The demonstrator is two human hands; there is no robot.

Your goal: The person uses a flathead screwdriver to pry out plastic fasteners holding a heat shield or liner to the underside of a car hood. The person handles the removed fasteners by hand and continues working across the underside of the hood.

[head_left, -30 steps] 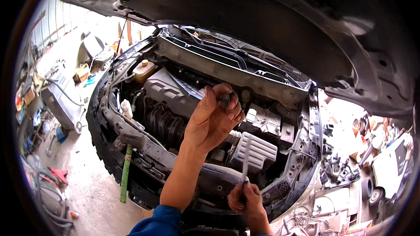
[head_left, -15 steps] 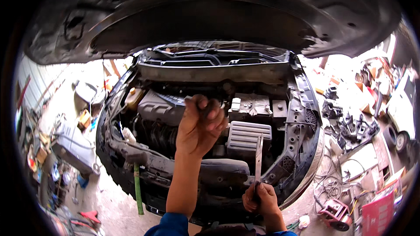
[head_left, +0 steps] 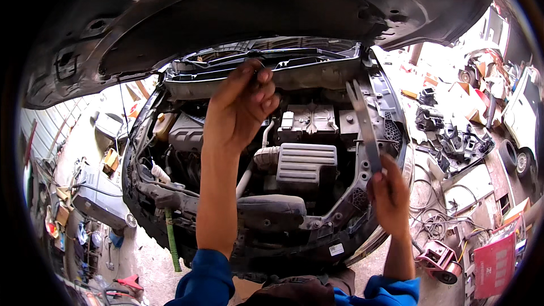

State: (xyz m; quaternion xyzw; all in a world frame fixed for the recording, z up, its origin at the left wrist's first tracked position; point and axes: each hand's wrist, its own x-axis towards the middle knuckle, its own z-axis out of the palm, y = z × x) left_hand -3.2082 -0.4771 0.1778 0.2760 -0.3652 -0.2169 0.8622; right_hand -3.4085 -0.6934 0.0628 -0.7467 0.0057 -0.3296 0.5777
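Note:
Both hands are over the open engine bay of a car. My left hand point(head_left: 241, 105) is raised above the middle of the bay, fingers curled and thumb against the forefinger; a small dark thing seems pinched there, too small to make out. Closed round the dark handle of a flat metal pry tool with a forked tip point(head_left: 365, 122), my right hand point(head_left: 390, 192) is over the bay's right edge. The tool points up and slightly left, beside the battery point(head_left: 309, 122) and the ribbed air filter box point(head_left: 306, 164).
The raised hood point(head_left: 238, 28) overhangs the bay. An engine cover point(head_left: 187, 130) and a yellowish reservoir point(head_left: 163, 126) are on the left. A green strip point(head_left: 171, 241) hangs at the front left. Loose car parts point(head_left: 453, 133) and a red-and-grey machine point(head_left: 439, 260) lie on the right floor.
My right hand has lifted the pry tool up and to the right, off the air filter box. My left hand has risen and moved left. The view has shifted slightly.

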